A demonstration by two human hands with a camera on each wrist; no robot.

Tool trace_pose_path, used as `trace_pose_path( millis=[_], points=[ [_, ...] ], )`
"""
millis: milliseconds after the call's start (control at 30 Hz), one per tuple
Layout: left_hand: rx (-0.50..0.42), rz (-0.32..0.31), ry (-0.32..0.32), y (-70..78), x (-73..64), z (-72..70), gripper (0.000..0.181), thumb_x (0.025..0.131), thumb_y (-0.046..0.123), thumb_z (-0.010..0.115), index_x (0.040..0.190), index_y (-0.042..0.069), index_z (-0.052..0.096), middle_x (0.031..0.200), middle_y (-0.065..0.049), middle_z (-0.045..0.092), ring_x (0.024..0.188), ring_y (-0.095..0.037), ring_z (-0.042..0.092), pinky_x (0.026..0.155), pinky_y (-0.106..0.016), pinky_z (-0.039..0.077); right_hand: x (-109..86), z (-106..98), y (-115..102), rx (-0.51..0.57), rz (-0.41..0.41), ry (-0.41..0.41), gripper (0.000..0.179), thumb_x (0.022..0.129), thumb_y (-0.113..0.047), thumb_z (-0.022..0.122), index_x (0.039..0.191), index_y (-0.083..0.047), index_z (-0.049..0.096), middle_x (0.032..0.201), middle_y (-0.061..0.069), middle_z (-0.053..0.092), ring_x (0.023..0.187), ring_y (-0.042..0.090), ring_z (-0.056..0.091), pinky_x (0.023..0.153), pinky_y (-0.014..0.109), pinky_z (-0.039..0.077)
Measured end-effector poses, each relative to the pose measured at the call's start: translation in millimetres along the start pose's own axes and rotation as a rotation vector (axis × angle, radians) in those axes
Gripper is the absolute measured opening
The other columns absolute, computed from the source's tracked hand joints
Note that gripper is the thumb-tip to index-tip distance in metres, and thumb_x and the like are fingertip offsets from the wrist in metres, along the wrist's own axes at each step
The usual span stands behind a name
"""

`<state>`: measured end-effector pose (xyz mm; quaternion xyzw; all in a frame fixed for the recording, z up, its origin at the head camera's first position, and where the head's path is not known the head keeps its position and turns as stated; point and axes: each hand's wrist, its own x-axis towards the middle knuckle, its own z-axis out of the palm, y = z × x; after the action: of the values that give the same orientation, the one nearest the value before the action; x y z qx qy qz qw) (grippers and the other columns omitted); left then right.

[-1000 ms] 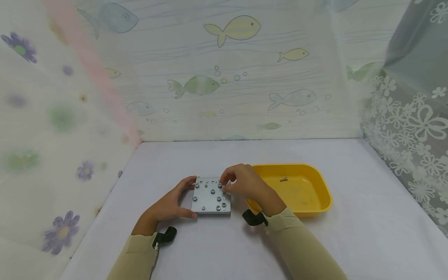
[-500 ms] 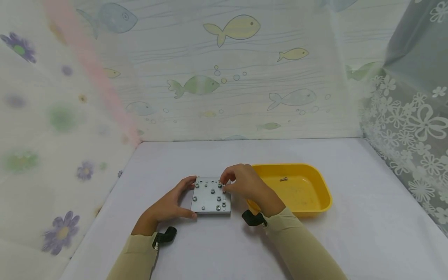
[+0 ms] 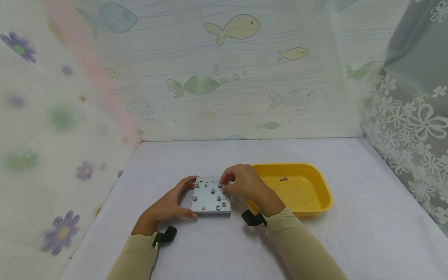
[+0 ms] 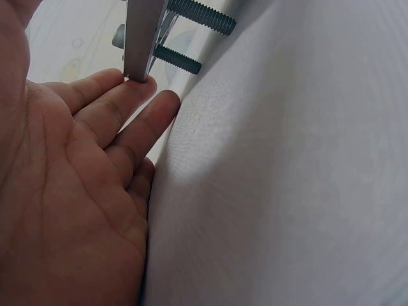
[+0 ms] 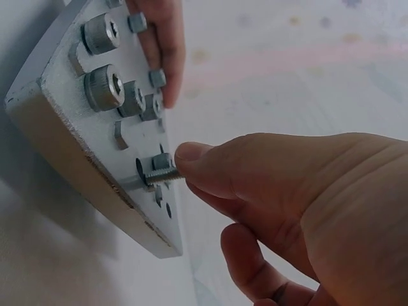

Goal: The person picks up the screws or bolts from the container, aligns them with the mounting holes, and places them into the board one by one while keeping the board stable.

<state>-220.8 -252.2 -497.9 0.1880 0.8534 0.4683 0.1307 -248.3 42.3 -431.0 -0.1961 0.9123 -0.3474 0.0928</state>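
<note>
A square grey metal plate (image 3: 210, 200) (image 5: 95, 143) with several screws in it is held on the white table, raised a little off the cloth. My left hand (image 3: 168, 206) (image 4: 83, 191) holds its left edge, thumb at the near corner and fingers at the far corner. Screw shafts (image 4: 197, 18) stick out beneath the plate (image 4: 141, 38). My right hand (image 3: 241, 182) (image 5: 268, 191) pinches a small screw (image 5: 159, 173) at the plate's far right corner, its tip at a hole. A single loose screw (image 3: 283, 179) lies in the yellow tray (image 3: 322, 194).
The yellow tray stands directly right of the plate, behind my right wrist. Patterned curtains close in the table at the back, left and right. White cloth (image 3: 367, 233) covers the table.
</note>
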Motion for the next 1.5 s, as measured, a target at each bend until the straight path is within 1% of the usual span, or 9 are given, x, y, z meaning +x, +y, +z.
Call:
trace_pose_path(
  millis=[300,433,667,867,1000,1167,1500],
  points=[
    [0.007,0.003,0.002,0.7,0.9,-0.6,0.123,0.063,0.032,0.100,0.162,0.032,0.025,0.162,0.003,0.041,0.154,-0.027,0.032,0.126,-0.063,0.008,-0.8,-1.1,-2.3,-0.001,0.006,-0.005,0.010,0.087,-0.022,0.084,0.089,-0.028,0.076,0.084,-0.015,0.071,0.089,0.016,0.061,0.081,0.032,0.051],
    [0.007,0.006,0.002,0.4,1.1,-0.9,0.124,0.063,0.033,0.100,0.162,0.032,0.025,0.162,0.003,0.041,0.154,-0.026,0.032,0.126,-0.063,0.008,-1.0,-1.3,-3.2,-0.008,0.010,-0.011,0.009,0.087,-0.022,0.084,0.089,-0.027,0.076,0.084,-0.014,0.070,0.089,0.016,0.060,0.081,0.032,0.050],
    [0.007,-0.007,0.002,0.9,0.6,-0.8,0.124,0.063,0.033,0.100,0.162,0.033,0.026,0.161,0.002,0.042,0.154,-0.027,0.032,0.126,-0.063,0.008,-0.7,-0.5,-3.0,-0.043,0.021,-0.035,0.010,0.085,-0.022,0.085,0.088,-0.026,0.076,0.082,-0.015,0.070,0.090,0.017,0.060,0.083,0.034,0.048],
    [-0.004,-0.012,0.002,0.9,0.2,-0.7,0.123,0.063,0.030,0.100,0.162,0.033,0.026,0.161,0.002,0.042,0.154,-0.026,0.033,0.126,-0.062,0.008,-0.3,1.4,-2.8,-0.085,0.005,-0.042,0.010,0.085,-0.022,0.085,0.086,-0.027,0.077,0.082,-0.015,0.069,0.090,0.016,0.059,0.083,0.034,0.048],
    [-0.009,-0.005,0.001,0.8,0.2,-0.6,0.123,0.063,0.029,0.100,0.162,0.032,0.026,0.161,0.002,0.043,0.154,-0.026,0.033,0.126,-0.062,0.008,0.1,2.1,-2.4,-0.124,-0.007,-0.044,0.010,0.085,-0.023,0.085,0.084,-0.029,0.077,0.080,-0.015,0.068,0.090,0.015,0.058,0.082,0.033,0.048],
    [-0.005,0.003,0.002,-0.1,0.4,-0.2,0.122,0.063,0.030,0.100,0.161,0.033,0.027,0.161,0.002,0.043,0.153,-0.026,0.033,0.126,-0.062,0.008,0.0,2.5,-1.7,-0.172,-0.010,-0.040,0.009,0.086,-0.026,0.084,0.083,-0.031,0.077,0.079,-0.017,0.067,0.091,0.014,0.057,0.083,0.032,0.047],
    [0.013,0.021,0.008,-2.2,0.0,-0.7,0.123,0.062,0.034,0.100,0.162,0.032,0.027,0.159,0.003,0.044,0.151,-0.026,0.037,0.125,-0.063,0.010,0.4,3.3,0.0,-0.200,-0.018,-0.048,0.005,0.086,-0.027,0.084,0.087,-0.030,0.081,0.079,-0.019,0.068,0.091,0.013,0.058,0.082,0.031,0.047]
  ],
)
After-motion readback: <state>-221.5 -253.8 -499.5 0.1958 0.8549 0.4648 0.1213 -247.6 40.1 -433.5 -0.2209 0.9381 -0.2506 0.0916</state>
